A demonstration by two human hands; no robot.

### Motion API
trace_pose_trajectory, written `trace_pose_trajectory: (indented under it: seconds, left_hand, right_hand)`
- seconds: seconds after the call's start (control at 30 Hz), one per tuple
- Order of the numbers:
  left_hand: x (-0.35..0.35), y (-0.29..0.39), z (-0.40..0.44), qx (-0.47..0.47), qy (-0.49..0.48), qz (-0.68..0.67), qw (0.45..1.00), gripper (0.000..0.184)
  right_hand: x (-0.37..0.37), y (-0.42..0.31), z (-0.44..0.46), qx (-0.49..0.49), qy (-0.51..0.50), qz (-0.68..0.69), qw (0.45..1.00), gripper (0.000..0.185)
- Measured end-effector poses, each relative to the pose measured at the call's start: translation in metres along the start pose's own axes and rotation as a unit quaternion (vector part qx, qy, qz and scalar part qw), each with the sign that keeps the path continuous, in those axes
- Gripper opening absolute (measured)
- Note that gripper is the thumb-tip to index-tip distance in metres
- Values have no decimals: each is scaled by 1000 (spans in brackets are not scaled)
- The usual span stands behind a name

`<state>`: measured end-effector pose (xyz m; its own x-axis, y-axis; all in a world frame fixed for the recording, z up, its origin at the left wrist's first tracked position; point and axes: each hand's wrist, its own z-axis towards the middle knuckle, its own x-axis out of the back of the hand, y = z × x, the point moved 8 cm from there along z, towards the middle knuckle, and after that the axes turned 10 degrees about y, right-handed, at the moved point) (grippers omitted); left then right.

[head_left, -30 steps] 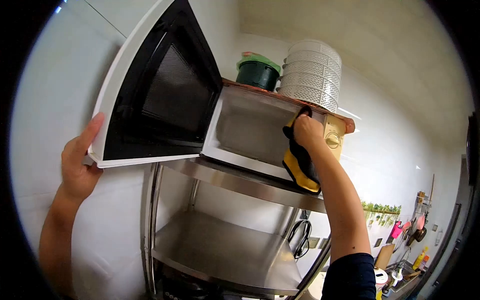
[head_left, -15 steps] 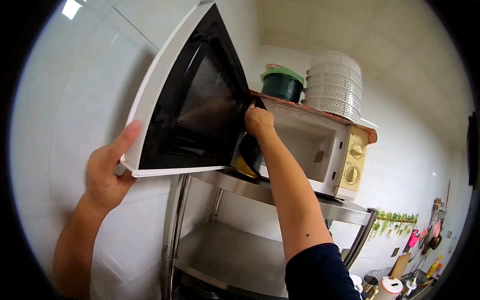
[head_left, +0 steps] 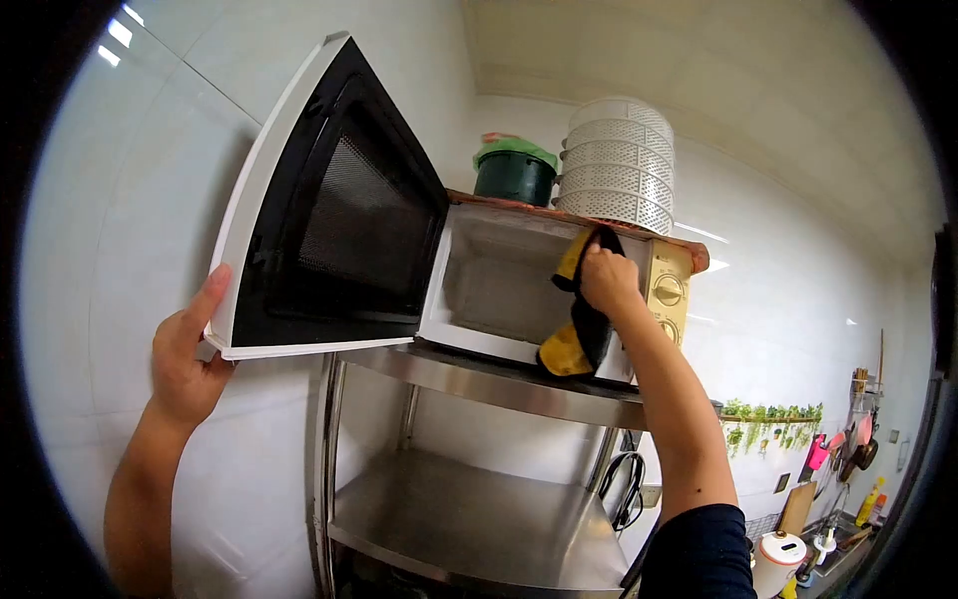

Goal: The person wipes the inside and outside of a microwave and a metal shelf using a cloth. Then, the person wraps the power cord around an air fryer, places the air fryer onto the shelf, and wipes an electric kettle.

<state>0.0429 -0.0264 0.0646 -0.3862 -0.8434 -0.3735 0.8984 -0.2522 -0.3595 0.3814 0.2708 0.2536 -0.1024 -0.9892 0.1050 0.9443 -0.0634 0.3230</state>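
My left hand (head_left: 190,349) grips the lower outer corner of the microwave door (head_left: 339,210), which stands swung open to the left. A black and yellow cloth (head_left: 584,329) hangs from my right hand (head_left: 611,278), whose fingers are closed on it. That hand is at the upper right of the microwave's front frame, near the cream control panel (head_left: 667,290). The cloth covers part of the opening's right side. Behind it the microwave's grey cavity (head_left: 504,275) shows.
On top of the microwave are a dark green pot (head_left: 514,178) and stacked white perforated baskets (head_left: 619,165). Below is a steel shelf (head_left: 479,509). A black cable (head_left: 627,489) hangs behind the rack. Utensils, a cutting board (head_left: 796,507) and a white cooker (head_left: 778,559) are at lower right.
My right hand has moved with the cloth from the door's hinge side to the right side of the opening. My left hand still holds the door. The camera view has shifted.
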Motion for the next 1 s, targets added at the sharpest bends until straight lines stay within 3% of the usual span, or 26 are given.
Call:
trace_pose_trajectory:
  seconds: [0.07, 0.1, 0.2, 0.37, 0.4, 0.47, 0.53, 0.6, 0.67, 0.8, 0.87, 0.97, 1.0]
  left_hand:
    - [0, 2, 0, -12, 2, 20, 1000, 65]
    - [0, 2, -1, -14, 0, 19, 1000, 65]
    - [-2, -2, -5, 7, -41, 6, 999, 67]
    - [-8, 4, -5, 4, -14, 24, 1000, 65]
    - [-8, 7, 0, 1, -18, 25, 1000, 65]
    - [-13, 12, -1, 17, -29, -33, 999, 63]
    - [-18, 27, -2, 15, -39, -16, 999, 63]
    - [-27, 37, -9, 16, -29, -22, 999, 61]
    - [-38, 62, 5, 6, -37, -66, 997, 56]
    - [-58, 111, 27, -86, -35, -89, 992, 60]
    - [-66, 126, 33, -84, -32, -100, 991, 61]
    - [-65, 135, 36, -103, -28, -81, 991, 53]
    - [-64, 135, 37, -93, -20, -79, 992, 50]
  right_hand:
    - [10, 26, -9, -33, -18, 32, 999, 32]
    - [22, 35, -14, -38, -6, 40, 998, 24]
    - [44, 63, -28, -46, 20, 97, 994, 33]
    - [53, 117, -34, -126, 6, 154, 980, 50]
    - [58, 125, -37, -128, 4, 159, 979, 50]
    - [77, 132, -45, -53, 98, 141, 984, 51]
    - [96, 144, -54, -131, -4, 142, 981, 53]
    - [117, 161, -68, -178, 22, 135, 975, 53]
    - [134, 182, -82, -196, 116, 153, 962, 54]
    - [159, 206, -111, -169, 220, 198, 940, 54]
    - [160, 209, -127, -187, 197, 233, 934, 55]
    - [151, 195, -152, -110, 197, 274, 935, 53]
    - [150, 185, -160, -132, 171, 311, 925, 53]
